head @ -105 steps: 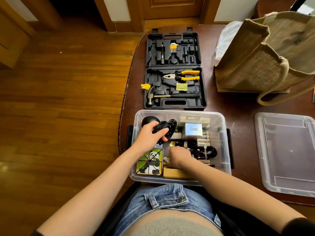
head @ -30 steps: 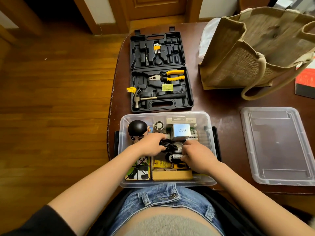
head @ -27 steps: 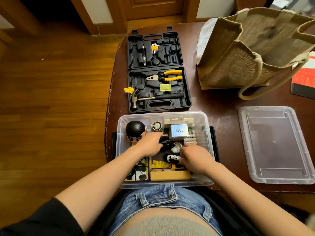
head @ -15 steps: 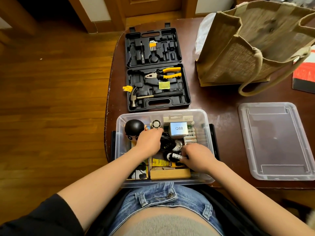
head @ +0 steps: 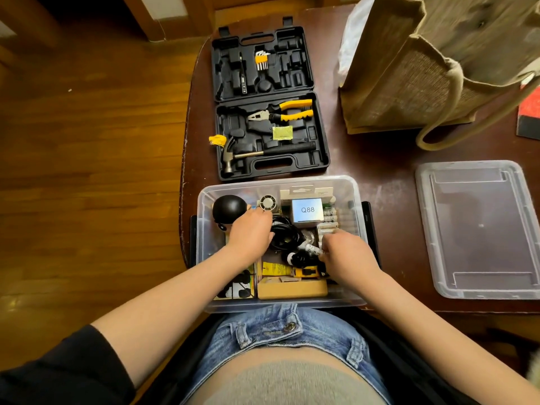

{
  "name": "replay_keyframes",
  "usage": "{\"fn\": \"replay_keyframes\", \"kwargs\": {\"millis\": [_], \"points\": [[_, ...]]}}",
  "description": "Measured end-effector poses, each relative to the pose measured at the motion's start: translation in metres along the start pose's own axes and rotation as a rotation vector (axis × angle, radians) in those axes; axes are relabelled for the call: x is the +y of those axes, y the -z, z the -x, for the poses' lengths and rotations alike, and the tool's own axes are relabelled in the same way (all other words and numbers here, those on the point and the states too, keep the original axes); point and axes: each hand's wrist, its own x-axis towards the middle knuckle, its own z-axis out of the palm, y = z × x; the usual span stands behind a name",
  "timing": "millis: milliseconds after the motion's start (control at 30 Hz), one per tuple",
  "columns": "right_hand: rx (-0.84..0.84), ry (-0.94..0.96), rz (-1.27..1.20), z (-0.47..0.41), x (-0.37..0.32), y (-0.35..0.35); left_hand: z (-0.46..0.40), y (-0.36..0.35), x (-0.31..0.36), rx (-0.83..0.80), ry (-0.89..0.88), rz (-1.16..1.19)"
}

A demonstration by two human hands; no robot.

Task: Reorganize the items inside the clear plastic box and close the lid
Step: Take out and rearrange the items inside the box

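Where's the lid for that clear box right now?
The lid lies flat on the table to the right of the box, apart from it, just below the woven bag.

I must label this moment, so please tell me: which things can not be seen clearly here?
- Head view: left hand covers what its fingers hold of the black cable.
- Right hand hides the items under it.
- Battery print: too small.
- Red book: cut by right edge.
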Motion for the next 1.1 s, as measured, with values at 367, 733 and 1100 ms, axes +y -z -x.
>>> {"fn": "replay_keyframes", "kwargs": {"millis": [367,733,1100], "points": [[0.085,-0.036,-0.026,-0.008,0.018,0.039,0.01,0.003,0.007,0.046,-0.141,0.22],[0.092,-0.038,0.09,-0.011,0.009,0.04,-0.015,-0.018,0.065,-0.467,-0.219,0.131],[0.11,-0.084,0.015,-0.003,0.012,0.028,-0.022,-0.017,0.069,-0.588,-0.115,0.373]]}}
